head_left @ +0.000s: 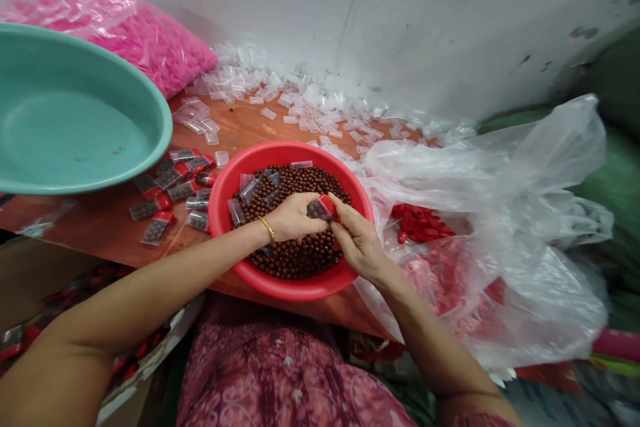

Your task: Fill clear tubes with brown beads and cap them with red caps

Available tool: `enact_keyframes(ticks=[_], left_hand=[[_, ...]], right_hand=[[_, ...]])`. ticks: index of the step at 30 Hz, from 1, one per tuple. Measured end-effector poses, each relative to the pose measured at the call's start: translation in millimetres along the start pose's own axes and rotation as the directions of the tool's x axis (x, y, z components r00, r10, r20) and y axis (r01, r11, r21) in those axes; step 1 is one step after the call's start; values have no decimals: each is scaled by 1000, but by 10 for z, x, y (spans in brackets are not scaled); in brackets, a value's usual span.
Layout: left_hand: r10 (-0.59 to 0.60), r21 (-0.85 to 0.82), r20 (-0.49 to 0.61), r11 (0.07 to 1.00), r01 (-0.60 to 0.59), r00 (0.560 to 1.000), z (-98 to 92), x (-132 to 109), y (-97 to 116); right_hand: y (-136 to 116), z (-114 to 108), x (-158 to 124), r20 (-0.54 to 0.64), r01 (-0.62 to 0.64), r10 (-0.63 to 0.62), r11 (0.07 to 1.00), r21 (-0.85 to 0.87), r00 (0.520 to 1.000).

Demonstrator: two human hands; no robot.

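Note:
Over the red basin (292,288) my two hands meet at one small clear container (319,209) filled with dark beads. My left hand (293,217) is closed round the container's body. The fingers of my right hand (357,240) press at its red cap (329,204). Brown beads (300,260) fill much of the basin, and several clear empty containers (250,188) lie on top of them at the left. Part of the bead heap is hidden beneath my hands.
Filled, red-capped containers (157,228) lie left of the basin. Loose clear containers (310,113) spread along the wall. A green tub (75,127) stands at left before a bag of pink pieces (165,47). Right, a plastic bag (500,180) holds red caps (425,223). A box (165,353) sits below.

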State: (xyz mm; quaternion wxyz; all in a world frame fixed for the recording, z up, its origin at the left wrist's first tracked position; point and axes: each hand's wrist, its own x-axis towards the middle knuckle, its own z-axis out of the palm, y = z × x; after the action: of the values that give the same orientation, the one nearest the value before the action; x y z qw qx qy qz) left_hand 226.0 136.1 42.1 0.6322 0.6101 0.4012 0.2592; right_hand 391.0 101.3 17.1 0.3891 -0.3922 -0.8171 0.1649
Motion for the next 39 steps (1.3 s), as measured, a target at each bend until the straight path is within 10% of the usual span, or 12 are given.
enact_keyframes(ticks=[6,18,25,32,39], left_hand=[[-18,88,-140,996,30,990,37,14,-67],[-166,88,-84,981,173,983,134,39,97],[12,219,-123,976,15,992,131,77,-66],[39,396,-16,918,-29,999,116,128,-35],[149,678,85,715,-167,985,162,56,-12]], right_hand=[[14,167,-30,-58,-22,16,995,-97,998],[131,-43,19,49,-1,3,999,-35,999],[83,-18,-33,-19,-151,156,975,162,988],[69,-11,237,-233,-314,472,809,496,850],[97,203,448,78,-496,601,573,653,796]])
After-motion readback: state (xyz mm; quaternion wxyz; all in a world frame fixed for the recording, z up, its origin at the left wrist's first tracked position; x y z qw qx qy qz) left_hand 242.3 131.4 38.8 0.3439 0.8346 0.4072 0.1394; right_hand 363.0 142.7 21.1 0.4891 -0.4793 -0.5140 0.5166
